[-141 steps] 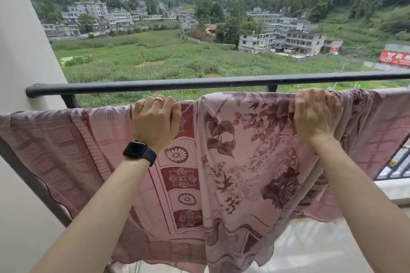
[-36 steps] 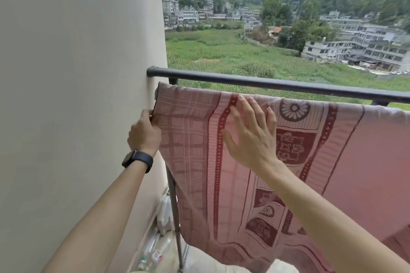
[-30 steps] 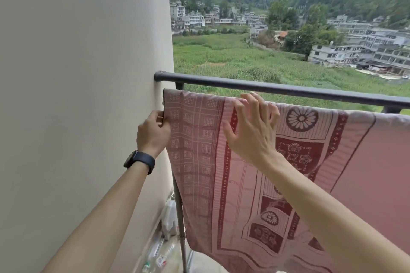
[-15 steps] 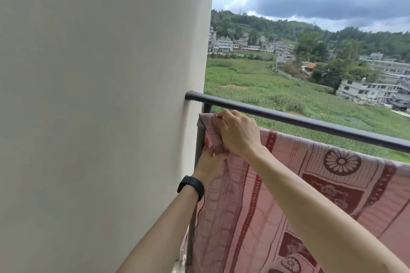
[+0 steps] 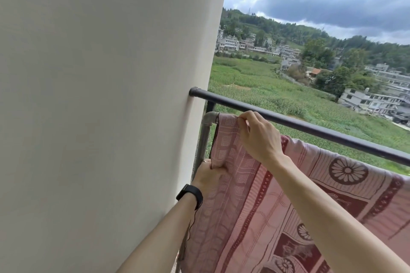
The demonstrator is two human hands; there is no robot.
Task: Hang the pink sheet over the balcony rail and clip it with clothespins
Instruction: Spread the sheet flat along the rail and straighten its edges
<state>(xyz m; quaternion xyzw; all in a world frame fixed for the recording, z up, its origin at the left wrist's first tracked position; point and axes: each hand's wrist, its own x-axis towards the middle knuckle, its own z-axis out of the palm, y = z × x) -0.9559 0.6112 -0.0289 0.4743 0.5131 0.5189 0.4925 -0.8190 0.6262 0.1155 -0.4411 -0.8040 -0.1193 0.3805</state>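
— Pink sheet (image 5: 277,217), where is it hanging?
— It hangs over the grey metal pipe rail (image 5: 205,131), the lower bar just beside the wall (image 5: 99,106). Its patterned cloth falls towards the camera, with dark red bands and flower rings.
— And the hands?
— Nearest, the left hand (image 5: 209,176), with a black watch (image 5: 190,193) on its wrist, pinches the sheet's side edge below the pipe's elbow, fingers closed on the cloth. Slightly farther, the right hand (image 5: 259,137) pinches the top fold of the sheet on the rail, close to its corner, thumb and fingers closed on the cloth.
— Any clothespins on it?
— I cannot tell; the right hand covers that spot.
— What lies beyond?
— The black top rail (image 5: 299,124) runs from the wall off to the right, above the sheet and apart from it. Past it lie green fields (image 5: 255,86), pale buildings (image 5: 366,99), wooded hills and dark cloud.
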